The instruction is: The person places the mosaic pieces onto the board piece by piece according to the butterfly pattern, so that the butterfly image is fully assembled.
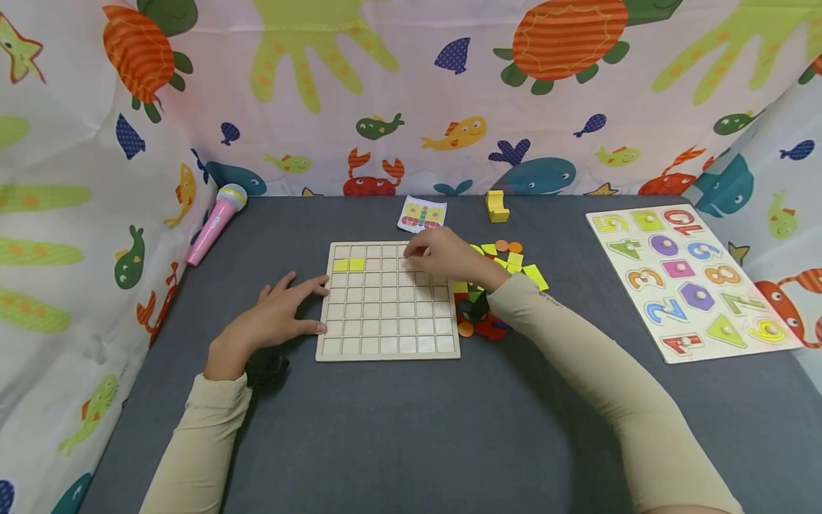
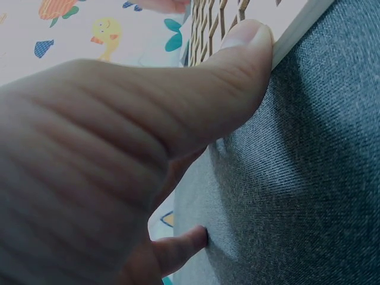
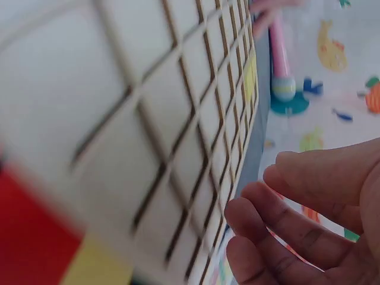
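I've got the right hand [image 1: 446, 253] over the far right part of the grid board [image 1: 388, 310], coming in from the right with its fingers pointing left. They're bent inward, tips close to the thumb. On the right wrist view I see no piece between them, but I can't tell whether one is tucked inside, or whether the tips touch the wood.

Here's the line I'm watching: two yellow squares [image 1: 349, 265] sit side by side in the second row from the far edge, taking the two leftmost cells. They lie straight left of those fingertips and slightly nearer me, with plain cells between. That pair runs left to right, along the row.

The left hand [image 1: 276, 310] is actually the closer one to them: fingers spread, thumb against the board's left edge, nothing gripped.

The loose pieces [image 1: 515, 261] are heaped along the board's right edge, partly under the right wrist, so that hand is far nearer the supply. The small patterned card [image 1: 422, 214] lies just beyond the board, close by its fingers.
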